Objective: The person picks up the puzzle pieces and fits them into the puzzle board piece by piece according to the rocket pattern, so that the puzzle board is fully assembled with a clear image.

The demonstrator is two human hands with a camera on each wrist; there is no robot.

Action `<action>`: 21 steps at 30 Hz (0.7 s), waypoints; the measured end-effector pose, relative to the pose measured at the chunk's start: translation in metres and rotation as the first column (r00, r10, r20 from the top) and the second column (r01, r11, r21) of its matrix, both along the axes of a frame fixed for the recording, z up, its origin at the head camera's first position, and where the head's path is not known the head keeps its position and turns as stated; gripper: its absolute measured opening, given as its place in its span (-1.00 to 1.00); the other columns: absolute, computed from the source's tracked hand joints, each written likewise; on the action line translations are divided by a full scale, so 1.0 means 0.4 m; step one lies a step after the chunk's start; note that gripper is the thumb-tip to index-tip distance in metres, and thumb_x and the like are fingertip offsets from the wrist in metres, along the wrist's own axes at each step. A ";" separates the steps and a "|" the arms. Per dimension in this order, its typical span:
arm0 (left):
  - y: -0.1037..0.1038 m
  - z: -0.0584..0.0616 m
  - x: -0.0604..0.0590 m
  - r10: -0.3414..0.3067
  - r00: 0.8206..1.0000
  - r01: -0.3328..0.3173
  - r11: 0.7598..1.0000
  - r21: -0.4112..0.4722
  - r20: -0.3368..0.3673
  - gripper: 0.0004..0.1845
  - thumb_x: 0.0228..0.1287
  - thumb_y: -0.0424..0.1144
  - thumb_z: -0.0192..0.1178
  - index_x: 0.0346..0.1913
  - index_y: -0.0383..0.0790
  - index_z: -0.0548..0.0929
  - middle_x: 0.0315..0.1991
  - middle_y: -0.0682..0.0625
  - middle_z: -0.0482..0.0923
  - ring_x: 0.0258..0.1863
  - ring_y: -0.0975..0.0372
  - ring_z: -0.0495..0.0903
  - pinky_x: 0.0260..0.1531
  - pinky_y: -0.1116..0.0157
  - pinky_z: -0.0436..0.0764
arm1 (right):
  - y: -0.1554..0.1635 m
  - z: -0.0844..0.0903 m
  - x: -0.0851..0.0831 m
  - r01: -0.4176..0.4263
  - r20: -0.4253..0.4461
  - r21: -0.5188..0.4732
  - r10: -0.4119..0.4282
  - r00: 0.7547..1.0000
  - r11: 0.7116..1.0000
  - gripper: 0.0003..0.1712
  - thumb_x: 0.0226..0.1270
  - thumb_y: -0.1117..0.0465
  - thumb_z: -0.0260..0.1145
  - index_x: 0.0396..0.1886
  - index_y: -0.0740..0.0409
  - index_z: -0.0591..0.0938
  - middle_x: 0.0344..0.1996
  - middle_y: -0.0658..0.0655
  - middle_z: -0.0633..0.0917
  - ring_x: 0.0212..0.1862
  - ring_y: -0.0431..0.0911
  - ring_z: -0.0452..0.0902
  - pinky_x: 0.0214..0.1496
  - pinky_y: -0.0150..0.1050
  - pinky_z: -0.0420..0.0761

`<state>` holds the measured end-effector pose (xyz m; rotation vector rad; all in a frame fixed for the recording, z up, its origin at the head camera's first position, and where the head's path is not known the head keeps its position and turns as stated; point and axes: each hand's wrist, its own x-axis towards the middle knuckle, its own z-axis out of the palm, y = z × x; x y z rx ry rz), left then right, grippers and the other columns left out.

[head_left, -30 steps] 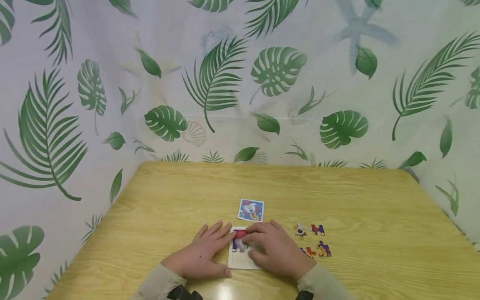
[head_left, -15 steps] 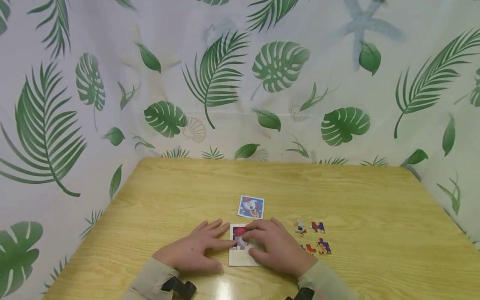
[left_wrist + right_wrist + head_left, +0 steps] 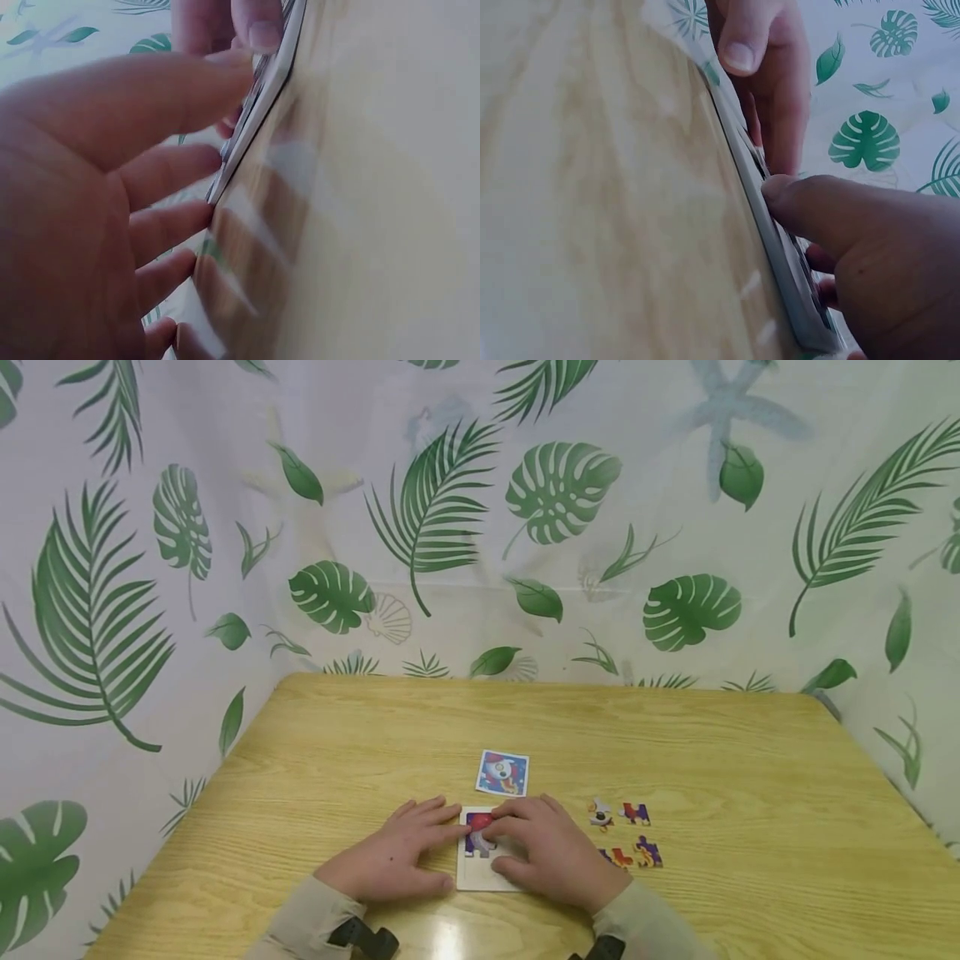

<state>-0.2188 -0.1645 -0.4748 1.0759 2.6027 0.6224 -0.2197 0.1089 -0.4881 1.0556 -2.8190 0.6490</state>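
Note:
A small white puzzle board (image 3: 477, 877) lies flat on the table between the two hands. Fitted jigsaw pieces (image 3: 477, 843) in purple, red and grey fill its upper left part. My left hand (image 3: 401, 856) spreads along the left side, its index fingertip on the pieces' left edge. From the right, my right hand (image 3: 551, 852) reaches over the board with bent fingers, fingertips touching the pieces and thumb (image 3: 780, 189) on the board. It hides the board's right half, so I cannot tell whether a piece lies beneath it.
Several loose jigsaw pieces (image 3: 636, 814) lie to the right of the right hand. Beyond the board rests a square picture card (image 3: 503, 773) showing a white rocket on blue. The wooden table (image 3: 360, 735) meets a leaf-printed curtain (image 3: 450, 635) at its back edge.
My left hand has slid slightly left and its thumb has drawn away from the board's lower corner. The right hand stays nearly in place on the pieces. The head view has tilted a little.

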 end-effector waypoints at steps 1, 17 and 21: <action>0.003 -0.001 0.000 0.010 1.000 -0.010 1.000 0.007 0.002 -0.23 0.33 0.18 0.22 0.55 0.09 0.32 0.58 0.01 0.12 0.59 0.00 -0.07 0.48 -0.18 -0.13 | -0.004 -0.001 -0.001 0.012 -0.012 -0.002 -0.012 1.000 1.000 -0.67 0.27 -0.18 0.43 -0.02 -0.26 0.74 0.11 -0.12 0.62 0.23 -0.10 0.45 0.42 0.12 0.25; 0.023 -0.004 0.000 0.058 0.998 -0.058 0.998 0.006 -0.010 -0.22 0.32 0.15 0.29 0.56 0.14 0.29 0.58 0.05 0.11 0.58 0.09 -0.01 0.48 -0.18 -0.13 | -0.026 -0.012 0.002 0.112 0.008 -0.064 -0.111 0.994 0.992 -0.69 0.26 -0.13 0.45 -0.04 -0.20 0.75 0.15 -0.05 0.59 0.24 0.00 0.43 0.39 0.10 0.32; 0.019 -0.010 0.002 0.043 0.999 -0.043 0.999 -0.004 -0.019 -0.28 0.35 0.18 0.25 0.53 0.24 0.33 0.60 0.04 0.05 0.58 0.07 -0.05 0.48 -0.18 -0.16 | 0.003 -0.010 0.000 0.125 0.029 -0.060 -0.124 0.992 0.990 -0.65 0.27 -0.07 0.43 0.04 -0.18 0.74 0.26 -0.01 0.55 0.30 0.03 0.40 0.38 0.12 0.35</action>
